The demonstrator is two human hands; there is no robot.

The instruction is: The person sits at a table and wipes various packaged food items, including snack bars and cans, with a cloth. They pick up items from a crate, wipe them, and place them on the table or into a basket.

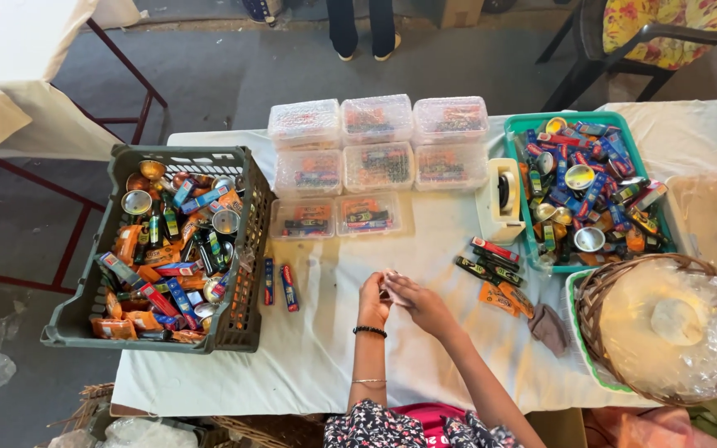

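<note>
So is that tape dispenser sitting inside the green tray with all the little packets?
No, the white tape dispenser stands on the tablecloth just outside the green tray, against its left wall, while the packets lie inside.

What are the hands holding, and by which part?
Both hands, left hand and right hand, pinch a small pale item between them; its kind and grip point cannot be told.

Floral dark sleeves, black beaded bracelet (369,331) (thin bangle (368,382) too)

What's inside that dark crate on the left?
The dark crate is heaped with small orange and blue packets and round metal cups. Whatever lies beneath that top layer is covered.
</note>
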